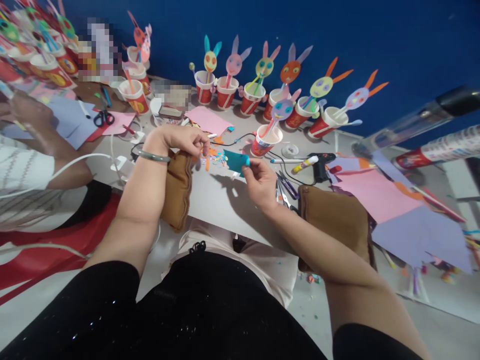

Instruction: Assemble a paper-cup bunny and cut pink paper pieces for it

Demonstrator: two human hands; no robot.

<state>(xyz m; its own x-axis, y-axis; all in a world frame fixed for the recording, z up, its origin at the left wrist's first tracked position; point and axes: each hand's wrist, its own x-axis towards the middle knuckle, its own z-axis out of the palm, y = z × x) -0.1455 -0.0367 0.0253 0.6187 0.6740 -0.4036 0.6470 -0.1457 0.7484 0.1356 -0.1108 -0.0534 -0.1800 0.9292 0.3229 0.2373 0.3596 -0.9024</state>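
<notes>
My right hand [261,183] pinches a small piece of teal paper [235,162] between thumb and fingers, above the white table. My left hand [184,139] is raised beside it, fingers curled together. Whether anything small is between those fingertips I cannot make out. Small coloured paper scraps [214,159] lie on the table between my hands. Close to my right wrist are scissors [285,195], partly hidden by the hand. Just beyond the teal paper stands a red-and-white paper cup [265,141] with a purple paper rabbit head [282,109] on a stick.
A row of similar rabbit cups [252,99] lines the blue wall. Brown cushions [333,220] rest at the table's front edge. On the right are a glue gun [319,167], a glue stick [305,164] and pink paper [378,192]. At left, a co-worker's arm [41,125] is near black-handled scissors [104,118].
</notes>
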